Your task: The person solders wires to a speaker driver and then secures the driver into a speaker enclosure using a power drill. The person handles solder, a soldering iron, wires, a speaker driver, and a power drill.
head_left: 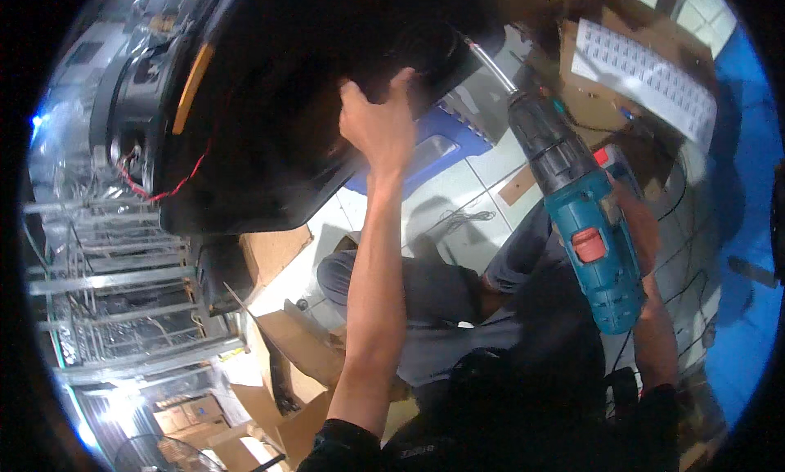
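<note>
A large black casing (pixel 270 137) lies tilted across the upper left, its inside too dark to make out. Against its dark surface rests my left hand (pixel 380 128), thumb and forefinger spread apart; the other fingers are partly hidden. My right hand (pixel 638 227) is wrapped round the handle of a teal and black cordless drill (pixel 585 218) with a red switch. A long silver bit (pixel 493 69) sticks out of its chuck, and the tip is beside the casing's right edge, close to the fingers of my left hand. Whether the tip touches anything, I cannot tell.
Under the casing stands a blue plastic stool (pixel 446 157) on a white tiled floor. A red wire (pixel 190 177) hangs along the casing's left side, near a round black part (pixel 135 120). Open cardboard boxes (pixel 298 341) lie lower left. Metal racks (pixel 114 284) line the left; a white printed sheet (pixel 646 79) lies upper right.
</note>
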Demonstrator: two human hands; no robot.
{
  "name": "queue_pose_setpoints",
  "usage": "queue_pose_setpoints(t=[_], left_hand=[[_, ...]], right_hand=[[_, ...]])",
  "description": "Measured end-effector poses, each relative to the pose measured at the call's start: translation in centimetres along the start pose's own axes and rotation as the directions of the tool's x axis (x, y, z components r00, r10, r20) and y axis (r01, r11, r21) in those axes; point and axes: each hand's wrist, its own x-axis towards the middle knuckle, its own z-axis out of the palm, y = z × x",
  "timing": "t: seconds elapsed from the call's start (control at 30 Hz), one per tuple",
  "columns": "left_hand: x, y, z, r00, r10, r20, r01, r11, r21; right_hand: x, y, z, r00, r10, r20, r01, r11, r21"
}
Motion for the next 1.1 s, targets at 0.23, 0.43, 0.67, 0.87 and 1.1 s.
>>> queue_pose_setpoints(t=[0.23, 0.43, 0.67, 0.87, 1.1], left_hand=[[-0.3, -1.0, 0.3, 0.999, 0.018, -0.041, -0.015, 0.996, 0.088], [-0.3, -0.7, 0.7, 0.995, 0.024, -0.096, -0.023, 1.000, 0.016], [-0.3, -0.6, 1.1, 0.987, 0.071, -0.144, -0.072, 0.997, -0.002], [-0.2, -0.4, 0.8, 0.994, 0.054, -0.098, -0.037, 0.985, 0.167], [-0.1, -0.1, 0.9, 0.982, 0.114, -0.153, -0.096, 0.988, 0.123]], right_hand=[[-0.6, -0.8, -0.1, 1.000, 0.000, -0.019, 0.000, 1.000, -0.029], [-1.6, 0.6, 0.7, 0.981, 0.157, 0.112, -0.167, 0.982, 0.090], [-0.3, -0.8, 1.4, 0.992, -0.029, 0.126, 0.025, 0.999, 0.027], [2.0, -2.6, 2.5, 0.963, -0.262, 0.060, 0.260, 0.965, 0.036], [2.9, -3.6, 3.2, 0.954, -0.299, -0.031, 0.298, 0.954, -0.038]])
